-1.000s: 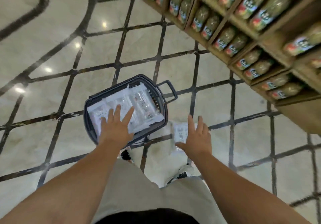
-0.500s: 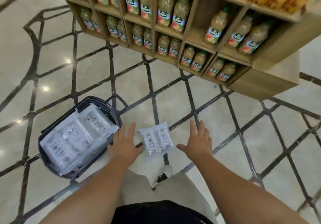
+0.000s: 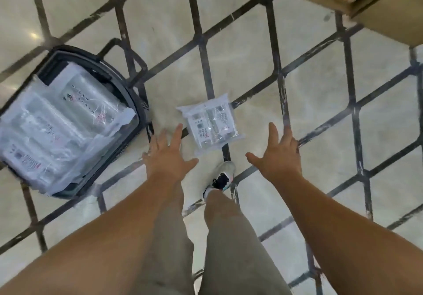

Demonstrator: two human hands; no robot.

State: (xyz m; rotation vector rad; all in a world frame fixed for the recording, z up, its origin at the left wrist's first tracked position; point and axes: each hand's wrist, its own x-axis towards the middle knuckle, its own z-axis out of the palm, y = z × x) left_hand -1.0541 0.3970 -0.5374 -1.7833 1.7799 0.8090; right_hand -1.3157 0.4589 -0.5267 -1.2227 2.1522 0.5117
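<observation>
A small clear plastic packet point(image 3: 211, 124) with printed labels lies flat on the tiled floor, in front of my feet. My left hand point(image 3: 168, 155) is stretched out with straight fingers just left of and below the packet, holding nothing. My right hand point(image 3: 280, 155) is spread open to the packet's right, also holding nothing. A dark shopping basket point(image 3: 137, 102) stands on the floor at the left, filled with several larger clear plastic packets point(image 3: 59, 125).
A wooden shelf unit point(image 3: 375, 17) with bottles stands at the upper right. My legs in beige trousers and one white-and-black shoe point(image 3: 219, 178) are below the packet. The floor is pale marble with dark crossing lines.
The view has tilted down and closer to the floor, so the shelf has slid mostly out of view. Both hands have spread wider apart on either side of the packet.
</observation>
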